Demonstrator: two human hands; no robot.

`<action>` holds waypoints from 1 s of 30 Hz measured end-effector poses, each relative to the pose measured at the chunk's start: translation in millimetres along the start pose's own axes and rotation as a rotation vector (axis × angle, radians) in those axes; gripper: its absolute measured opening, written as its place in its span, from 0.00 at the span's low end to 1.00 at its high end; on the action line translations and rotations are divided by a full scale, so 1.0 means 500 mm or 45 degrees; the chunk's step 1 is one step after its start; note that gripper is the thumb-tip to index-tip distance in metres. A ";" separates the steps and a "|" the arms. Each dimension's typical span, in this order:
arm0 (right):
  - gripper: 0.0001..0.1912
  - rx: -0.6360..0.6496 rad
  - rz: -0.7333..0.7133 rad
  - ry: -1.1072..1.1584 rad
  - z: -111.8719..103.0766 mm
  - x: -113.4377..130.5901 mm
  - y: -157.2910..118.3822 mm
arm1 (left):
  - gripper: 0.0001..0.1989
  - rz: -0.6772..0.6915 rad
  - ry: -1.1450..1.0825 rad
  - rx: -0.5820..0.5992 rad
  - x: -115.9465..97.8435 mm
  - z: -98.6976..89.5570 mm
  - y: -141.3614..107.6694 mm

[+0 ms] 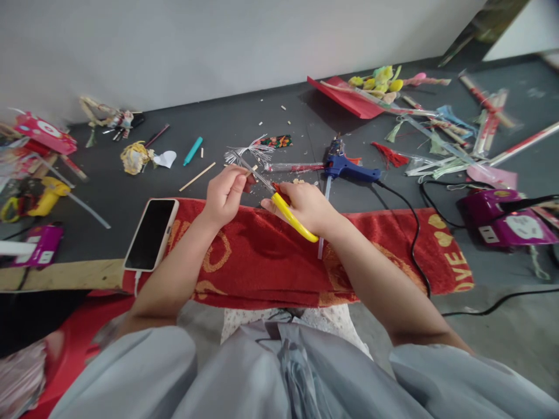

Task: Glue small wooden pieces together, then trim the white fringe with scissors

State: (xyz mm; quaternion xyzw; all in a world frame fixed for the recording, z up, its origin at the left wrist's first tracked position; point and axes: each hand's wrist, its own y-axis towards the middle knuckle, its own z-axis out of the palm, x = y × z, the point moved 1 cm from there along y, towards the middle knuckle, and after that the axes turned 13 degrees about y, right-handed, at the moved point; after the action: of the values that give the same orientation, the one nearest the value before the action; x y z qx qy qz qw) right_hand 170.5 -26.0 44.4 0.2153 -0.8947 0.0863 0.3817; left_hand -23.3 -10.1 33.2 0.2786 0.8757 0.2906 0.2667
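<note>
My right hand (pixel 310 208) grips a pair of yellow-handled scissors (pixel 294 220), its blades pointing up and left toward my other hand. My left hand (pixel 227 195) is closed, pinching a thin wooden stick (pixel 252 170) whose short end shows beside the blades. Whether the blades touch the stick I cannot tell. Just beyond the hands lie a bundle of white wire ties (pixel 248 152) and a dark floral strip (pixel 276 141). A longer wooden stick (pixel 197 177) rests left of my left hand. Under both wrists is a folded red towel (pixel 271 256).
A blue hot glue gun (pixel 349 169) stands right of my hands, its cord running over the towel. At left lie a phone (pixel 151 235) and a teal pen (pixel 193 151). A red sheet (pixel 345 98), wrapped sticks and a purple power strip (pixel 502 218) are at right.
</note>
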 end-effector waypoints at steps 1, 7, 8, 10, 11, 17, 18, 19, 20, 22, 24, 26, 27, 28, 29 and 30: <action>0.27 0.000 -0.005 0.002 0.000 -0.001 0.000 | 0.20 -0.011 0.000 0.011 -0.001 0.000 0.000; 0.29 0.009 -0.027 0.002 -0.002 -0.003 0.002 | 0.25 -0.116 0.040 0.077 -0.002 -0.002 0.001; 0.29 0.009 -0.033 0.003 -0.002 -0.003 0.002 | 0.25 -0.119 0.038 0.081 -0.003 -0.002 0.001; 0.29 0.003 -0.051 0.009 -0.003 -0.004 0.003 | 0.25 -0.122 0.033 0.093 -0.003 -0.002 0.002; 0.29 0.000 -0.058 0.014 -0.003 -0.004 0.003 | 0.25 -0.123 0.032 0.098 -0.004 -0.002 0.002; 0.28 0.007 -0.055 0.032 -0.005 -0.007 0.005 | 0.25 -0.121 0.011 0.079 -0.002 0.000 0.002; 0.28 0.009 -0.060 0.038 -0.005 -0.008 0.005 | 0.25 -0.113 0.001 0.074 -0.001 0.000 0.002; 0.28 0.010 -0.066 0.043 -0.006 -0.009 0.006 | 0.24 -0.104 -0.010 0.069 -0.001 0.000 0.001; 0.28 0.010 -0.069 0.046 -0.006 -0.009 0.006 | 0.24 -0.098 -0.020 0.069 0.000 0.001 0.001; 0.27 0.013 -0.068 0.051 -0.007 -0.010 0.007 | 0.23 -0.100 -0.037 0.071 0.001 0.001 0.001; 0.27 0.017 -0.068 0.063 -0.008 -0.010 0.008 | 0.23 -0.118 -0.050 0.071 0.002 0.001 0.001; 0.27 0.023 -0.072 0.078 -0.009 -0.009 0.009 | 0.23 -0.137 -0.061 0.070 0.003 0.002 0.001; 0.27 0.026 -0.070 0.080 -0.009 -0.009 0.009 | 0.23 -0.138 -0.068 0.065 0.004 0.003 0.001; 0.27 0.030 -0.065 0.077 -0.010 -0.009 0.010 | 0.22 -0.136 -0.074 0.060 0.004 0.003 0.001; 0.27 0.036 -0.059 0.074 -0.010 -0.009 0.011 | 0.22 -0.131 -0.078 0.055 0.005 0.004 0.001; 0.27 0.041 -0.057 0.073 -0.010 -0.009 0.011 | 0.22 -0.127 -0.080 0.051 0.005 0.004 0.001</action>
State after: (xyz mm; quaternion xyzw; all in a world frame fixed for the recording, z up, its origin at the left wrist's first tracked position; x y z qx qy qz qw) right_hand 174.1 -18.0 44.8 0.2388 -0.8769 0.0982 0.4055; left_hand -23.7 -7.2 31.4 0.2491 0.8853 0.2505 0.3025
